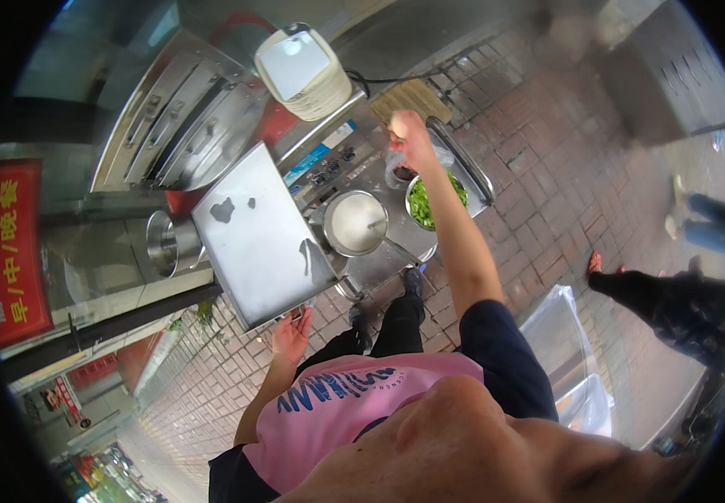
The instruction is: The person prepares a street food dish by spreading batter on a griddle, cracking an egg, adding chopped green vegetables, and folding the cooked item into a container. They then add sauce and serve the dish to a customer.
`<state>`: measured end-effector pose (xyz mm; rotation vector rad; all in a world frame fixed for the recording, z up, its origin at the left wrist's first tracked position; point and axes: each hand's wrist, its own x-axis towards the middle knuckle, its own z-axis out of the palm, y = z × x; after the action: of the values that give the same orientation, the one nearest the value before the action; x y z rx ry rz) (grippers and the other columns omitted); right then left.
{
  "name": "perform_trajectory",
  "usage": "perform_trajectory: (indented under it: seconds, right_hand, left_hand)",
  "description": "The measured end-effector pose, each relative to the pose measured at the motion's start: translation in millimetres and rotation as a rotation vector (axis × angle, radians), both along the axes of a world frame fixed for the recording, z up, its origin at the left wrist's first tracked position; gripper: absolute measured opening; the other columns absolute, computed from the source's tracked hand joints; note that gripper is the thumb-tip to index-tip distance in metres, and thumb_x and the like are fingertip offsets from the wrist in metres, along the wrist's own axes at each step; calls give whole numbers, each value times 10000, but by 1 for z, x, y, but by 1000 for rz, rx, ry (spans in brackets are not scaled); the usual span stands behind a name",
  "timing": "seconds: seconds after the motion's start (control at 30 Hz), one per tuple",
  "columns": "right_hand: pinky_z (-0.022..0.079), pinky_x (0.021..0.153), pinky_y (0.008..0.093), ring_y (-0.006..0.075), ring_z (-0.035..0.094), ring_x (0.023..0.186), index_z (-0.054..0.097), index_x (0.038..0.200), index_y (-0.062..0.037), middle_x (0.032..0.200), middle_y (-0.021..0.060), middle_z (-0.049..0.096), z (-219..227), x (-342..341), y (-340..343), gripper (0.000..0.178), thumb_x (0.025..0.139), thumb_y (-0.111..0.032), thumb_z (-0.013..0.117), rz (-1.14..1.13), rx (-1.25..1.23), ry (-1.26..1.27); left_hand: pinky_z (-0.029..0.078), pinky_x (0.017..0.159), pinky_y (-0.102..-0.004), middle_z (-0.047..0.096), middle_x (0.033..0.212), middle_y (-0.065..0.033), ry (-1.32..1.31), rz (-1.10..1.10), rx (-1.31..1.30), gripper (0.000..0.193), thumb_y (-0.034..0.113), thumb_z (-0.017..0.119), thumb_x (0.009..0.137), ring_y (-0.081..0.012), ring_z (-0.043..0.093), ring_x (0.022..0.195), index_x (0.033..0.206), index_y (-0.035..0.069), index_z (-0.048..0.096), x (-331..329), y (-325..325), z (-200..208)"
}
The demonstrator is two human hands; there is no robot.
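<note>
My right hand [413,142] is raised over the far side of the cart, closed around a pale, rounded thing [398,126] that looks like an egg. Below it lie a clear plastic bag with dark brown contents [404,173] and a bowl of chopped greens [434,204]. To their left is a round metal pot of white batter [356,221], a ladle [392,242] resting in it. At the near edge of a wide, flat metal tray [253,235], my left hand [293,337] has its palm up and its fingers curled at the rim. The tray carries a few wet patches.
Behind the tray stands a metal steamer cabinet with drawers [182,117]. Stacked square plates [305,75] sit at the far edge. A metal pot [165,243] is on the left, a wooden board [413,101] beyond the cart. Clear plastic bags [559,327] and other people's legs are to the right.
</note>
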<state>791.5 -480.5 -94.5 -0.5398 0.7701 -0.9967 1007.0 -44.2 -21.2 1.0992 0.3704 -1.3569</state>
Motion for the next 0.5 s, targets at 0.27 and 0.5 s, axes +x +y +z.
perform_trajectory:
  seconds: [0.27, 0.5]
  right_hand:
    - [409, 382, 265, 145, 484, 489, 478, 967, -61, 757, 85, 538, 18, 81, -82, 244, 911, -291, 419, -103, 3, 429]
    - [386, 499, 257, 135, 486, 580, 503, 966, -82, 775, 46, 540, 55, 63, -23, 236, 894, -307, 500, 171, 95, 49]
  left_hand:
    - [455, 932, -361, 565, 1104, -180, -6, 31, -65, 322, 120, 485, 842, -288, 555, 1048, 1138, -4, 501, -23, -12, 7]
    - [435, 945, -361, 592, 1067, -146, 45, 46, -173, 293, 131, 512, 847, -271, 552, 1048, 1110, 2, 523, -29, -10, 1]
